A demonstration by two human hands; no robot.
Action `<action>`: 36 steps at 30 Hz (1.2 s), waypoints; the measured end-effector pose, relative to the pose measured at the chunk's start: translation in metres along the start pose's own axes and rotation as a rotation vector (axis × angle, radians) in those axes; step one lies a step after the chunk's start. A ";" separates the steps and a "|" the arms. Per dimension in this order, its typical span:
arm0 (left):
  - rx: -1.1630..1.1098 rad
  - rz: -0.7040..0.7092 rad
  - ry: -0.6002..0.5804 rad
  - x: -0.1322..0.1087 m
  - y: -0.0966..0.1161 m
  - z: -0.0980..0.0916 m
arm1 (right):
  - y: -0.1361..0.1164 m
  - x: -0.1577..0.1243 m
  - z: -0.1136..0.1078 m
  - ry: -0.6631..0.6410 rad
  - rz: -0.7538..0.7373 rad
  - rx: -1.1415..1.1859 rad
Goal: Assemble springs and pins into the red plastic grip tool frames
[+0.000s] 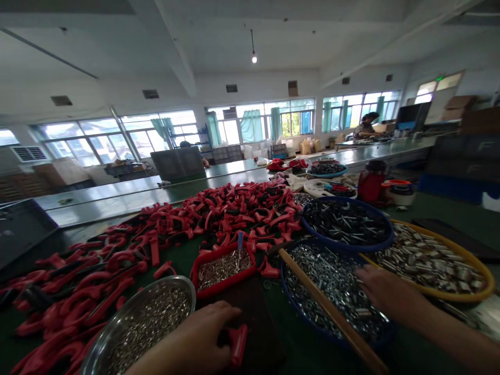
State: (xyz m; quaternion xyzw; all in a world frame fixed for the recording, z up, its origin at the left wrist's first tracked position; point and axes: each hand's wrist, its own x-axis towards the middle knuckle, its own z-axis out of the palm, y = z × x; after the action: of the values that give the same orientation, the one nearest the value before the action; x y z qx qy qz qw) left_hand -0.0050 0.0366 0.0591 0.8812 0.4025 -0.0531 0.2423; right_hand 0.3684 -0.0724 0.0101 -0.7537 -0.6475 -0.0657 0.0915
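My left hand is closed round a red plastic handle-like part, held over a dark board near the table's front. My right hand reaches over the right side of a blue basket full of small shiny metal parts. Its fingers are bent together at the parts; whatever they pinch is too small to make out. A hammer with a wooden handle lies across that basket. Beside my left forearm stands a steel bowl of small metal pins. Behind it is a red tray of screws or rivets, with a blue-handled screwdriver.
A large heap of red and black handle parts covers the left and middle of the table. At right are a blue basket of black-headed pieces and a yellow basket of metal cylinders. A co-worker sits at the far right.
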 end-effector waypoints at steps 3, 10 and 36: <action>0.094 0.007 0.024 -0.004 -0.008 0.002 | -0.010 0.009 -0.006 0.029 0.012 0.318; -0.560 -0.031 0.225 0.013 0.014 0.027 | -0.025 -0.002 -0.015 -0.314 0.259 0.980; -1.545 -0.001 0.197 0.076 0.126 0.065 | -0.090 0.008 -0.022 -0.331 0.303 1.552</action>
State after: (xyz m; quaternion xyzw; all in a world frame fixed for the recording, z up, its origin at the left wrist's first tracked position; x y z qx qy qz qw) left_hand 0.1452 -0.0128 0.0289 0.4631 0.3454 0.3210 0.7505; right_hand 0.2810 -0.0562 0.0382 -0.5550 -0.4044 0.5282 0.4994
